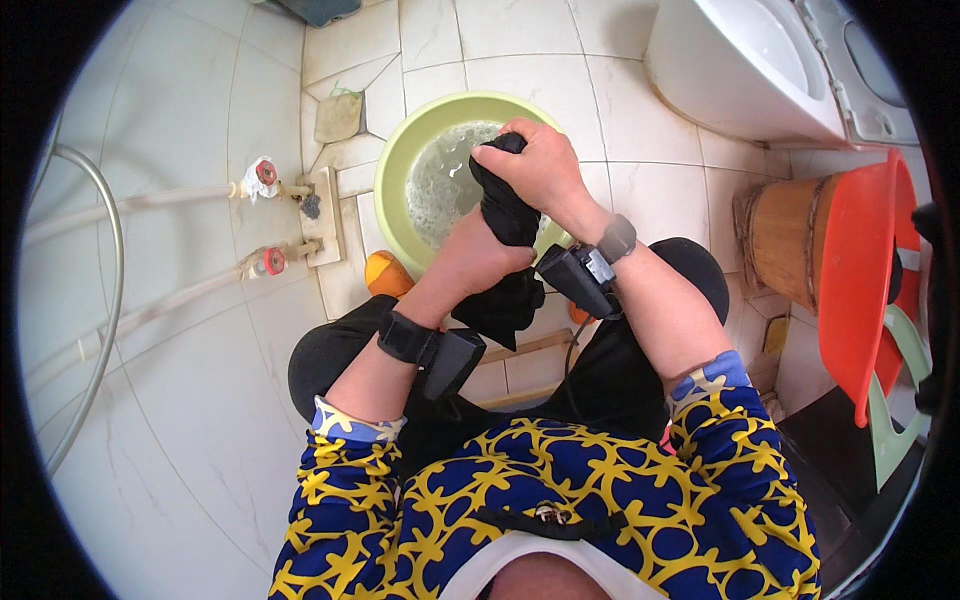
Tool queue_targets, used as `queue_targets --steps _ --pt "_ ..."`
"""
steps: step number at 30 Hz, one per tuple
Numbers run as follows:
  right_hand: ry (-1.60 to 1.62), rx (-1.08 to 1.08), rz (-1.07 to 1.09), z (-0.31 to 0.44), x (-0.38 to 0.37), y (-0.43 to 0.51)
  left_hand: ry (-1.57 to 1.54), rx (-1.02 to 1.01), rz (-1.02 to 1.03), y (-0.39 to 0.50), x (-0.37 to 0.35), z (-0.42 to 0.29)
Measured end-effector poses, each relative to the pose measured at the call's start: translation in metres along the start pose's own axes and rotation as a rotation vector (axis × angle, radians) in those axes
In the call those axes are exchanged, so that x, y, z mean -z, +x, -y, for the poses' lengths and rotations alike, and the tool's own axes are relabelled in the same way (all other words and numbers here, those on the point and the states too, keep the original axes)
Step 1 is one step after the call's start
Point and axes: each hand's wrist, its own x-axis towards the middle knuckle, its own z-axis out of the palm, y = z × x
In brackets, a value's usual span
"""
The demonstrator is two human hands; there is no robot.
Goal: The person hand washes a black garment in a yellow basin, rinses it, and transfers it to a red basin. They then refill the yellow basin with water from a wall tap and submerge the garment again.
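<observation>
A black cloth (pixel 504 196) is bunched between my two hands, above the right part of a light green plastic basin (pixel 391 166). My right hand (pixel 541 169) is closed round the upper end of the cloth. Lower and to the left, my left hand (pixel 484 251) grips its middle, and a loose part hangs below that fist towards my knees. Cloudy, sudsy water (pixel 442 184) lies in the basin. Whether anything is under the suds cannot be seen. Both my wrists carry black straps with small devices.
Pipes with red-handled valves (pixel 274 261) run along the left wall beside a shower hose (pixel 112 217). A white toilet (pixel 720 82) stands at upper right. Below it are a wooden bucket (pixel 791 232) and an orange-red plastic basin (pixel 855 300). A floor drain cover (pixel 339 118) lies left of the green basin.
</observation>
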Motion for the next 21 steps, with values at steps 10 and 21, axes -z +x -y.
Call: queue_targets --steps 10,21 --pt "-0.284 -0.023 0.085 0.009 -0.008 -0.007 0.23 -0.107 -0.101 0.005 -0.015 0.014" --pt "-0.317 -0.022 0.095 0.008 -0.009 -0.009 0.268 -0.162 -0.104 0.007 -0.018 0.02"
